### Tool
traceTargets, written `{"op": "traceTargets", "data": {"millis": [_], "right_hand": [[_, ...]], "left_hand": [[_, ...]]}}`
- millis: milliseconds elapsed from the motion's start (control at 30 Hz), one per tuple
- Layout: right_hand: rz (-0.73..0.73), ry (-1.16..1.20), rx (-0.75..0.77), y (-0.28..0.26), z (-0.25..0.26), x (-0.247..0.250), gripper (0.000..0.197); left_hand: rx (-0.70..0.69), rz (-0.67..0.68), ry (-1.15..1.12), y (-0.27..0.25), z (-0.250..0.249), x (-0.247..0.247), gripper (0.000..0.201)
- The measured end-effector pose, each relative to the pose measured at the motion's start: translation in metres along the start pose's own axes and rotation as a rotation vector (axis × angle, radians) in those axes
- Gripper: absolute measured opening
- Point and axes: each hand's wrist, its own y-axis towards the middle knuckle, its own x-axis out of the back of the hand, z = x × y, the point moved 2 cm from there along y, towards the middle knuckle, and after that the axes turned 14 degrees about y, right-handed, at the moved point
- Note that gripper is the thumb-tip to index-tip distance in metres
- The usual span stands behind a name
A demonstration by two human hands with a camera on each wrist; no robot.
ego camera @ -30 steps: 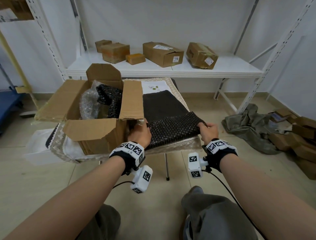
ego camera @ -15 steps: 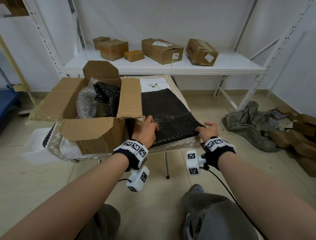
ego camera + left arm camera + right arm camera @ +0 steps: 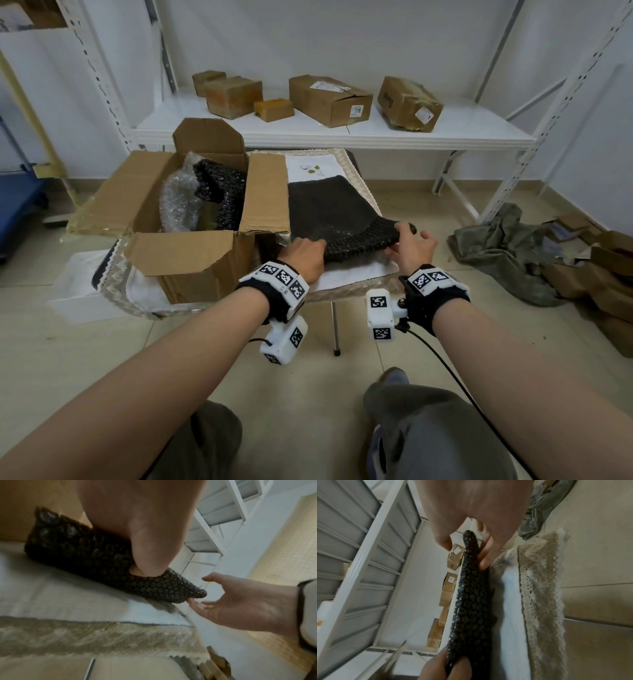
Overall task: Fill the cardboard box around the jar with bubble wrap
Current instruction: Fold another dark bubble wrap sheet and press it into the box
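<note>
The open cardboard box [image 3: 191, 260] stands on the left of the small table. Clear bubble wrap [image 3: 178, 202] and a wad of black bubble wrap [image 3: 222, 192] lie inside it; no jar shows. A black bubble wrap sheet [image 3: 332, 209] [image 3: 82, 553] [image 3: 471, 601] lies right of the box, its near edge raised off the cloth. My left hand [image 3: 303, 253] [image 3: 137, 520] [image 3: 436, 666] pinches that edge near the box. My right hand [image 3: 411, 245] [image 3: 240, 605] [image 3: 479, 500] is at the sheet's right corner, fingers spread, fingertips touching its underside, thumb apart from it.
A white lace-edged cloth [image 3: 356, 274] covers the table. Behind it a white shelf [image 3: 342, 135] carries several cardboard boxes. On the floor to the right lie a grey cloth heap [image 3: 507, 246] and stacked cardboard [image 3: 603, 267]. A blue cart [image 3: 17, 205] is at far left.
The sheet's near edge has come up off the table front and moved back, baring white cloth. Both hands moved forward with it; the right hand's grip has loosened to spread fingers.
</note>
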Motion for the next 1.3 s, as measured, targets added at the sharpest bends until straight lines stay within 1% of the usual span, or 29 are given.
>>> {"op": "traceTargets", "data": {"millis": [33,67,100,167,233,300,400,467,500,567,667,700,767,833,867,900,967,1033,1167,1300], "right_hand": [[0.02,0.051,-0.04,-0.001,0.0,-0.003,0.093],[0.045,0.093,-0.076,-0.004,0.0,-0.005,0.096],[0.067,0.132,-0.106,-0.007,0.0,-0.006,0.092],[0.104,0.19,-0.144,-0.013,0.002,-0.007,0.076],[0.116,0.206,-0.148,-0.013,0.001,-0.008,0.065],[0.081,0.226,-0.114,-0.013,0.0,-0.006,0.057],[-0.042,0.25,-0.032,-0.011,0.001,0.001,0.052],[-0.098,0.261,0.02,-0.01,0.003,0.005,0.055],[-0.1,0.273,0.032,-0.011,0.004,0.007,0.055],[-0.068,0.267,0.039,-0.011,0.006,0.01,0.054],[-0.054,0.179,0.024,-0.004,0.005,0.013,0.064],[-0.058,0.135,0.01,-0.001,0.004,0.014,0.065],[-0.042,0.039,-0.024,0.001,0.003,0.014,0.059],[0.005,-0.01,-0.086,0.0,0.0,0.011,0.058],[0.025,-0.015,-0.121,-0.001,-0.002,0.009,0.059],[0.033,-0.029,-0.146,-0.003,-0.005,0.008,0.06],[0.041,-0.076,-0.153,-0.005,-0.008,0.006,0.062],[0.037,-0.129,-0.145,-0.004,-0.01,0.004,0.058],[-0.011,-0.172,-0.164,0.004,-0.014,0.005,0.053],[-0.053,-0.188,-0.187,0.011,-0.012,0.01,0.052]], "left_hand": [[0.006,0.009,0.003,0.0,-0.001,0.003,0.029],[0.009,0.017,-0.004,0.0,-0.002,0.006,0.03],[0.01,0.021,-0.014,0.0,-0.003,0.009,0.032],[-0.003,0.032,-0.041,-0.003,-0.006,0.015,0.034],[-0.018,0.07,-0.086,-0.007,-0.01,0.021,0.035],[-0.036,0.108,-0.142,-0.01,-0.015,0.028,0.032],[-0.098,0.182,-0.269,-0.014,-0.022,0.039,0.02],[-0.133,0.236,-0.354,-0.016,-0.026,0.044,0.027],[-0.136,0.254,-0.392,-0.018,-0.027,0.046,0.03],[-0.102,0.266,-0.486,-0.021,-0.027,0.049,0.028],[-0.005,0.251,-0.633,-0.021,-0.019,0.048,0.031],[0.023,0.246,-0.665,-0.019,-0.015,0.047,0.031],[0.075,0.234,-0.717,-0.013,-0.012,0.043,0.029],[0.113,0.214,-0.745,-0.007,-0.012,0.039,0.023],[0.118,0.206,-0.736,-0.006,-0.013,0.037,0.019],[0.114,0.205,-0.704,-0.004,-0.014,0.034,0.02],[0.121,0.193,-0.564,0.001,-0.014,0.026,0.036],[0.16,0.144,-0.439,0.005,-0.012,0.02,0.042],[0.205,0.062,-0.315,0.009,-0.009,0.019,0.038],[0.256,-0.048,-0.278,0.015,-0.006,0.017,0.033]]}}
